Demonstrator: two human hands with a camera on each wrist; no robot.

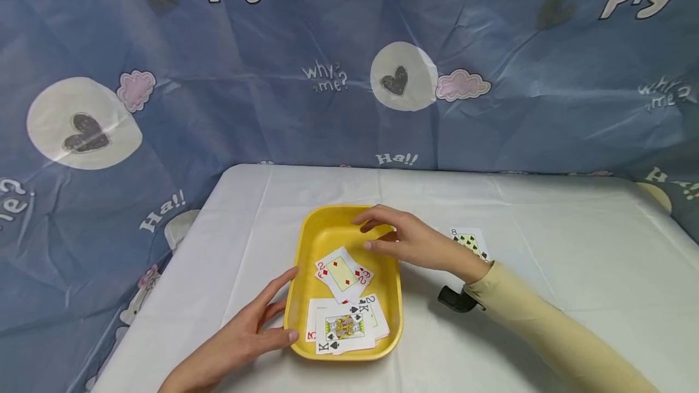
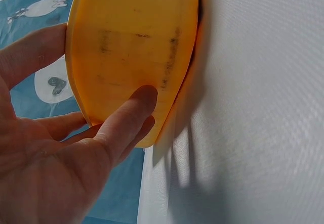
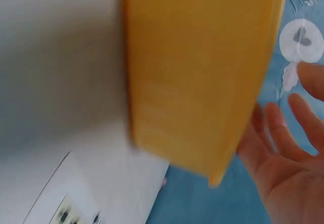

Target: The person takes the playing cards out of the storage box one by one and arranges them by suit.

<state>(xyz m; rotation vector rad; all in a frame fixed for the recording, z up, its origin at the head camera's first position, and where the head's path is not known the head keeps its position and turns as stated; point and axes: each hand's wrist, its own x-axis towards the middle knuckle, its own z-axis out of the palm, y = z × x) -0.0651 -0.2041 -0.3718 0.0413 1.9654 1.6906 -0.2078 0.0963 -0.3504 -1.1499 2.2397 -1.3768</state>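
Note:
A yellow tray stands on the white-covered table. Inside, a two of diamonds lies on another red card near the middle. Toward the front a king of spades overlaps a black two and a red three. My left hand rests its fingers against the tray's left side; the left wrist view shows thumb and fingers along the yellow wall. Over the tray's far right corner hovers my right hand, fingers loosely bent, nothing between them. An eight of spades lies right of the tray, partly hidden by the right forearm.
A black strap piece hangs at the right wrist. Behind the table hangs a blue printed cloth, which also drops along the left edge.

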